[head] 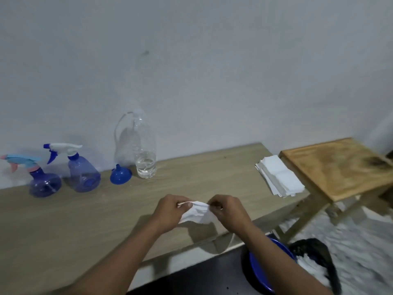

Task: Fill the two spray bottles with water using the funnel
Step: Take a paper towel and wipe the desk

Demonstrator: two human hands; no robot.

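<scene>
Over the table (89, 222), both hands (170, 211) (228, 212) pinch a crumpled tissue (196, 212).

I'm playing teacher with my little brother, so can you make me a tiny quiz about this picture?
1. Fill in: ___ spray bottles stand on the table with their trigger heads on.
2. True or false: the blue funnel sits in a bottle's neck.
3. What do the left hand and right hand pinch between them? A) a crumpled white tissue B) a sponge C) a cup

Key: 1. Two. 2. False, it rests on the table beside the clear bottle. 3. A.
</scene>
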